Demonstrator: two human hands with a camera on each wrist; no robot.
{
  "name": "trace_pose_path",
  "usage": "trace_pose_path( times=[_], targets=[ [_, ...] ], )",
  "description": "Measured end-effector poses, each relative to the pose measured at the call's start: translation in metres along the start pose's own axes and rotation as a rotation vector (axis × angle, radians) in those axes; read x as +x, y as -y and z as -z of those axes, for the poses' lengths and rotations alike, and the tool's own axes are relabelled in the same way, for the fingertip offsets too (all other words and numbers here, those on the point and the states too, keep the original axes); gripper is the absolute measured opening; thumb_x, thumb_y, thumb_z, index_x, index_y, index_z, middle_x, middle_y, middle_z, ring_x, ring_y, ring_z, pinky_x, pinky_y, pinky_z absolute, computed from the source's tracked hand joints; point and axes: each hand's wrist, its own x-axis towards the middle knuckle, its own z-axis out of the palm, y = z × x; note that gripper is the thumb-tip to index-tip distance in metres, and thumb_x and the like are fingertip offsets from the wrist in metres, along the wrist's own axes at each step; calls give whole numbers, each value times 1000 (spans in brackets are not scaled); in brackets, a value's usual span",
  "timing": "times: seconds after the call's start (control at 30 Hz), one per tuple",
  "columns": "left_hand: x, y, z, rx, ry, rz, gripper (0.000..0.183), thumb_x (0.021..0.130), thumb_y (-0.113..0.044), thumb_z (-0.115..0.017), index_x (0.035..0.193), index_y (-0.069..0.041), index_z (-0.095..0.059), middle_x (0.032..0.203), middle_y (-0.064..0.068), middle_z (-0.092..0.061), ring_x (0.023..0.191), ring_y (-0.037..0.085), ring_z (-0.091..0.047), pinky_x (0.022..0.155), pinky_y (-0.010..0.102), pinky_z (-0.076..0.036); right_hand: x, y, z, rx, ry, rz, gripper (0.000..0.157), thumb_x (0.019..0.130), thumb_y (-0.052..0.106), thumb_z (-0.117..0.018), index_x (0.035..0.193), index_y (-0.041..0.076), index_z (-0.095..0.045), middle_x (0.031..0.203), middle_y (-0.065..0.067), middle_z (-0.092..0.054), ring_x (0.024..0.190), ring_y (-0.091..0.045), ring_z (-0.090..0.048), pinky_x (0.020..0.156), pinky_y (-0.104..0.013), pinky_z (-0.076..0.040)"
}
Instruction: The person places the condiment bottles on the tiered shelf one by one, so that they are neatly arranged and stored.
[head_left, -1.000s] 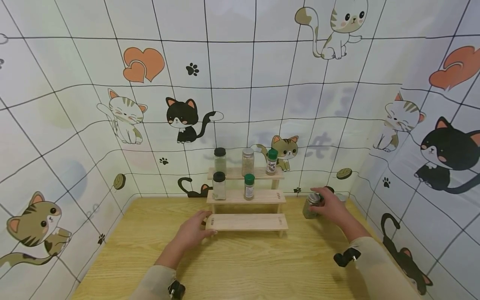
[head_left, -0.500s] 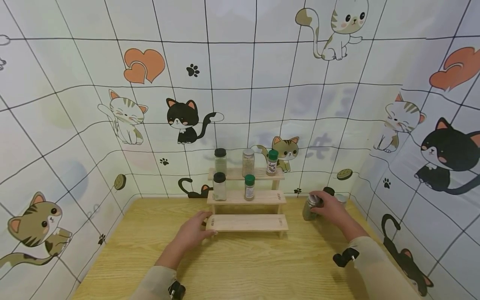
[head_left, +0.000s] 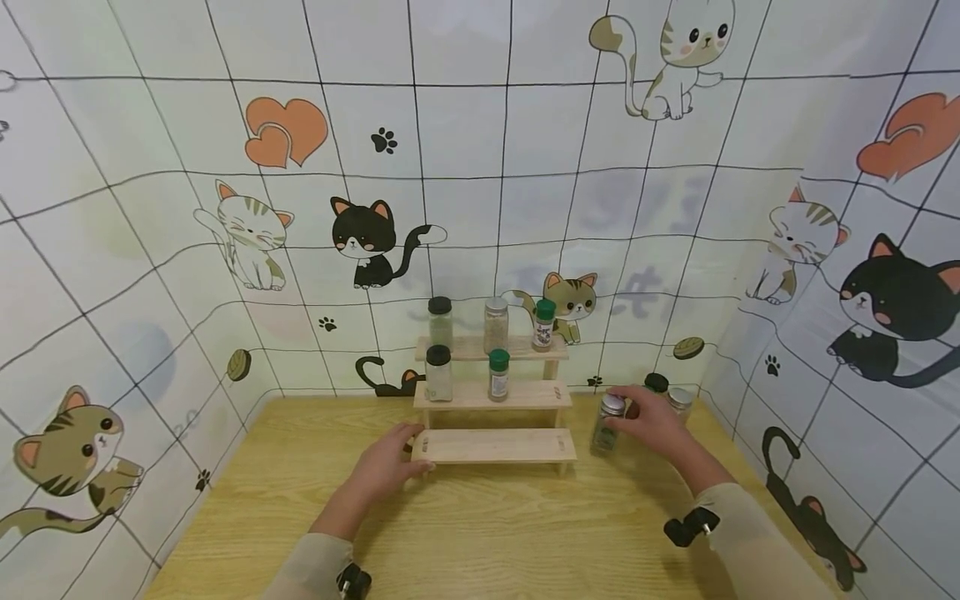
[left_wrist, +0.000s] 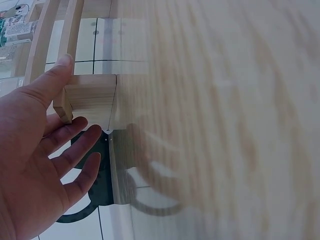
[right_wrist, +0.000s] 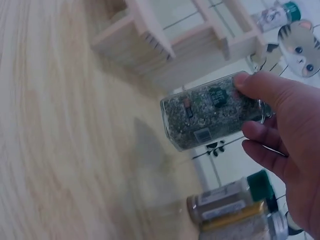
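My right hand (head_left: 656, 421) pinches a spice jar (head_left: 606, 435) near its silver lid, right of the wooden tiered rack (head_left: 495, 446). Dried green herb flakes fill this jar, and the right wrist view shows its base lifted above the tabletop, over a shadow. At the rack's lowest tier, my left hand (head_left: 384, 462) grips the left end. The left wrist view has the thumb on the board's edge and the index finger at its end, other fingers loosely bent. On the middle tier stand a black-lidded jar (head_left: 438, 375) and a green-capped jar (head_left: 498, 377).
The top tier bears a black-lidded jar (head_left: 440, 321), a silver-lidded jar (head_left: 496, 325) and a green-capped jar (head_left: 543, 325). Back right on the table are a black-lidded jar (head_left: 656, 384), a silver-lidded jar (head_left: 679, 402) and a green-capped jar (right_wrist: 220, 200). A cat-print cloth (head_left: 465, 208) surrounds the table.
My right hand has lifted the herb jar and moved it left, toward the rack and slightly nearer. The jars behind it show more. My left hand stays on the rack.
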Motion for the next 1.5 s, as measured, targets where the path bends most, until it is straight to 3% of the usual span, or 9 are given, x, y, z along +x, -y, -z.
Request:
trace_pose_path(
  times=[0.17,0.37,0.57,1.1,1.5],
  targets=[
    [1,1,0,0,-2,4,75,95,-38,-91,157,-9,-60,152,11,-62,122,32,-70,100,60,-56,0,18,6,66,-39,46,58,96,15,-90,148,3,-66,120,-14,-69,83,-21,-65,63,-33,-55],
    [1,3,-1,2,-3,23,75,94,-39,-91,157,-12,-61,156,13,-59,122,32,-70,100,61,-56,7,44,15,24,-92,131,54,96,13,-89,146,7,-69,120,-10,-68,80,-20,-63,60,-32,-55],
    [-1,2,0,-3,3,28,74,94,-39,-91,157,-12,-61,159,14,-58,122,32,-70,101,61,-56,17,63,22,-11,-132,211,54,97,12,-89,147,5,-69,120,-9,-69,80,-16,-64,66,-29,-55],
    [-1,-3,1,18,-7,20,76,93,-38,-92,156,-9,-61,153,14,-61,121,33,-70,100,62,-56,50,103,19,23,-20,258,56,99,17,-87,150,7,-68,121,-5,-68,87,-19,-62,72,-36,-54],
    [0,-1,-1,18,1,20,77,94,-39,-92,157,-9,-60,155,15,-60,121,33,-70,100,62,-56,69,122,4,63,62,221,59,100,17,-86,154,5,-64,119,-7,-67,88,-21,-63,71,-38,-53]
  ],
)
